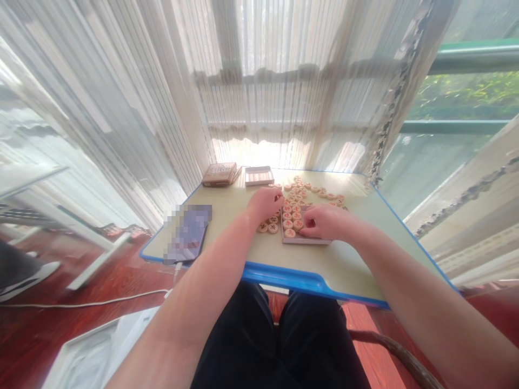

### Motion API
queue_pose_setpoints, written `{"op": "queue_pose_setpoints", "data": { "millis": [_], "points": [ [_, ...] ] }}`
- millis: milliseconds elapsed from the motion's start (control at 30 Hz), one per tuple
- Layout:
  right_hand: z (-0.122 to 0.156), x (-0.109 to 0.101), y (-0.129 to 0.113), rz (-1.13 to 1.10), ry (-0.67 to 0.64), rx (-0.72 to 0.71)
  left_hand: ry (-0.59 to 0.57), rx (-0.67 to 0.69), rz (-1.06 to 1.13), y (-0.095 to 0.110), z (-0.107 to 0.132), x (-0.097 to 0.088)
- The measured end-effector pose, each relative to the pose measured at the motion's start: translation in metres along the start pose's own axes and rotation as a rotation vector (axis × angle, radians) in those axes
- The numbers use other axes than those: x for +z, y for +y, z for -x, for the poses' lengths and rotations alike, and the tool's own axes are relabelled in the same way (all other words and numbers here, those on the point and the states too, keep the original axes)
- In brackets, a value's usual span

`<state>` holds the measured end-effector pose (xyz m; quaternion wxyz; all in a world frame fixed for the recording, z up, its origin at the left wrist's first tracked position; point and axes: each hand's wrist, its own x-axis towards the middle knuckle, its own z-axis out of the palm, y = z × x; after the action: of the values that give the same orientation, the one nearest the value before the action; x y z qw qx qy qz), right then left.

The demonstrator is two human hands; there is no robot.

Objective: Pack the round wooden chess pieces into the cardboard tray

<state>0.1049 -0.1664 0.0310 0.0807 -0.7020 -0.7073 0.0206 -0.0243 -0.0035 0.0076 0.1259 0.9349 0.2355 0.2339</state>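
Round wooden Chinese chess pieces [287, 215] with red characters stand in rows in the left part of a shallow open box [308, 241]. My right hand [326, 221] is over the box's right part, fingers curled in a pinch. Its fingertips touch the edge of a Chinese chess piece [298, 225] in the second row. Near the box's upper left corner, my left hand [264, 204] is closed above loose pieces [273, 228]. What its fingers hold, if anything, is hidden.
More loose pieces [299, 190] lie scattered behind the box. A shallow tray-like box [259, 176] and a brown box [219, 174] stand at the table's back left. A phone [188, 232] with a white cable lies left. The table [360, 270] has a blue edge.
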Motion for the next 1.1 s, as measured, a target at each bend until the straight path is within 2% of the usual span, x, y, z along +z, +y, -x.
{"op": "queue_pose_setpoints", "data": {
  "millis": [167, 300, 400, 567, 733, 900, 1100],
  "points": [
    [0.000, -0.004, 0.011, -0.037, 0.038, 0.072, -0.008, -0.009, -0.005, 0.000, 0.001, 0.000],
    [-0.007, 0.002, 0.033, -0.076, 0.216, 0.199, -0.023, -0.021, -0.023, -0.001, 0.000, 0.001],
    [-0.013, 0.014, 0.046, -0.063, 0.320, 0.199, -0.037, -0.015, -0.046, -0.002, 0.000, 0.001],
    [-0.022, 0.030, 0.058, -0.136, 0.237, 0.171, -0.030, -0.014, -0.089, -0.003, -0.001, 0.003],
    [-0.024, 0.028, 0.062, -0.158, 0.110, 0.202, -0.020, 0.000, -0.100, -0.006, -0.002, 0.005],
    [-0.021, 0.022, 0.059, -0.065, 0.164, 0.136, -0.006, -0.003, -0.074, -0.007, -0.001, 0.006],
    [-0.023, 0.025, 0.065, -0.010, 0.201, 0.283, -0.028, -0.024, -0.071, -0.007, -0.001, 0.006]
  ]
}}
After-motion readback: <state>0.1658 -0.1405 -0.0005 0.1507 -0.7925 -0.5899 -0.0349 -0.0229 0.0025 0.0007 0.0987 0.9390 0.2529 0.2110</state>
